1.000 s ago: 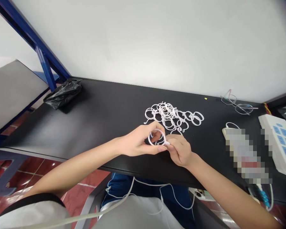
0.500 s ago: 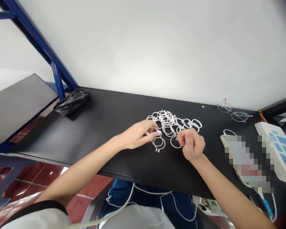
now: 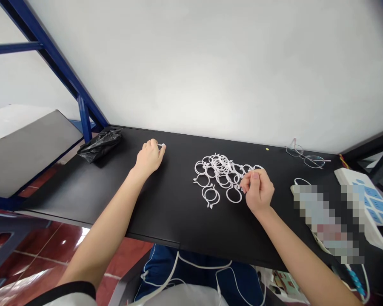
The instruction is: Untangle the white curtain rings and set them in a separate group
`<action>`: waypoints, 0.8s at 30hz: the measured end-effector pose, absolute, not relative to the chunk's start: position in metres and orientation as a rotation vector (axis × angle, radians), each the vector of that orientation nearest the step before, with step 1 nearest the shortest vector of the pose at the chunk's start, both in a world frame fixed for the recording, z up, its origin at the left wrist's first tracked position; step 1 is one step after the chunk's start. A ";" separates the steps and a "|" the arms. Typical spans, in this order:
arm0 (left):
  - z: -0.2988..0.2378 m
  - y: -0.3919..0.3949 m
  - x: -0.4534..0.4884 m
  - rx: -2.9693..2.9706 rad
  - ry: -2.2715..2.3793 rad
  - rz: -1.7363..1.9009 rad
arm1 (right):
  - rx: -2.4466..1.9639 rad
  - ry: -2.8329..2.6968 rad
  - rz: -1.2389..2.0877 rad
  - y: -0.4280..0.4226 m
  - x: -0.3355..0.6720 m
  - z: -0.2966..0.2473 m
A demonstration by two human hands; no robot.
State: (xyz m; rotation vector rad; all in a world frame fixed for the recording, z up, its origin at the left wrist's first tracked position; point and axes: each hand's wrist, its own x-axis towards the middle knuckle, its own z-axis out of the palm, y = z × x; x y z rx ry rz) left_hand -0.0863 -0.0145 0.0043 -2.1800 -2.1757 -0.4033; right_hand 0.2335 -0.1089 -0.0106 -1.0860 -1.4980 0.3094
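My left hand is over the left part of the black table, thumb and fingers pinched on a white plastic ring that mostly hides behind the fingers. A tangled pile of white plastic rings, with small clip-like ends, lies near the table's middle. Two overlapping rings and a single ring lie at its near edge. At the pile's right side my right hand is closed, fingers curled in and thumb on top. Whatever it may hold is hidden.
A crumpled black plastic bag lies at the table's far left corner. Eyeglasses rest at the back right. On the right are a blurred-out phone and a white power strip. A white cable hangs across my lap.
My left hand has moved away from the pile to the left and back, carrying a white ring. My right hand stays closed beside the pile. The view has shifted slightly.
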 end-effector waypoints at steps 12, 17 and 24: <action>0.009 -0.021 -0.076 -2.170 -2.269 -0.141 | -1.084 -1.632 0.340 -0.114 0.225 -0.007; 0.006 -0.020 -0.077 -2.179 -2.277 -0.087 | -1.103 -1.628 0.344 -0.113 0.226 -0.008; 0.007 -0.020 -0.078 -2.192 -2.281 -0.093 | -1.124 -1.644 0.350 -0.113 0.228 -0.012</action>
